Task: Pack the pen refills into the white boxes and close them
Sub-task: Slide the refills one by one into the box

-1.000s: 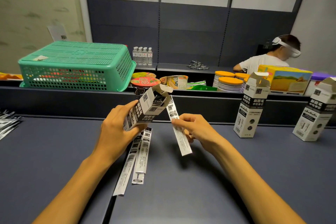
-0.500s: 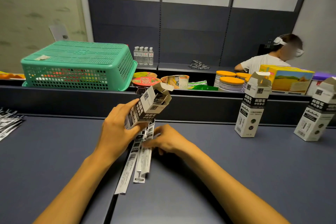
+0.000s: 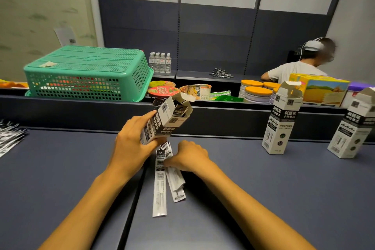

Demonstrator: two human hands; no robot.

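My left hand (image 3: 132,146) holds a white-and-black refill box (image 3: 166,122) tilted above the table, its top flaps open and dark packets showing inside. Below it, flat white refill packets (image 3: 160,184) lie on the dark table. My right hand (image 3: 188,156) rests on their upper ends, fingers pinched on one packet (image 3: 174,180). At the right, two more white boxes (image 3: 281,119) (image 3: 353,126) stand upright with open flaps.
A pile of refill packets (image 3: 10,140) lies at the table's left edge. Behind a low dark wall (image 3: 60,111) are a green basket (image 3: 89,75), noodle cups (image 3: 162,90), orange-lidded tubs (image 3: 257,94) and a yellow carton (image 3: 320,91). A person (image 3: 296,67) sits at the far right.
The packet my right hand held at the box mouth went inside the box. That hand then dropped to the packets on the table and closed on one. The left hand kept the box raised.
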